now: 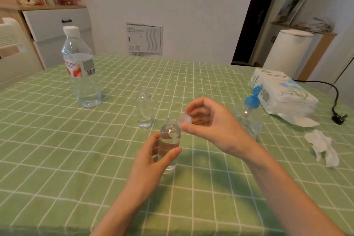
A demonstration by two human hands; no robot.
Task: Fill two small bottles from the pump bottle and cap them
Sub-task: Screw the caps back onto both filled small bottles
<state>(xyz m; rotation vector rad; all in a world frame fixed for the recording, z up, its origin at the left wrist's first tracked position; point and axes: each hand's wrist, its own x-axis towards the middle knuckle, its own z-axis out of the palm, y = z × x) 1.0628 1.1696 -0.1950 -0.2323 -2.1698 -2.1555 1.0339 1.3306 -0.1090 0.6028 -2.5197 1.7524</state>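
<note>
— Where are the hands?

— Both are low over the near middle of the desk (57, 159), forearms coming in from the bottom edge. The left hand (151, 159) is turned thumb-up and grips a small bottle (170, 140). Its thumb lies across the front of the glass and its fingers curl round the far side.

— Is that bottle standing?

— It is upright with its neck open and is partly filled with clear liquid. I cannot tell whether its base rests on the cloth.

— And the right hand?

— The right hand (212, 126) is arched, wrist raised, with the fingers curved down. Thumb and forefinger pinch a clear cap (186, 119), tilted, just beside the bottle's mouth and not on it.

— The other pieces?

— A second bottle (144, 109) stands uncapped just behind the held one, untouched. The pump bottle (249, 119), with its blue top, stands behind the right wrist, partly hidden by it. A water bottle (82, 67) with a white lid is at the far left. A tissue pack (281, 92) lies at the far right, and a crumpled tissue (323, 147) lies nearer.
</note>
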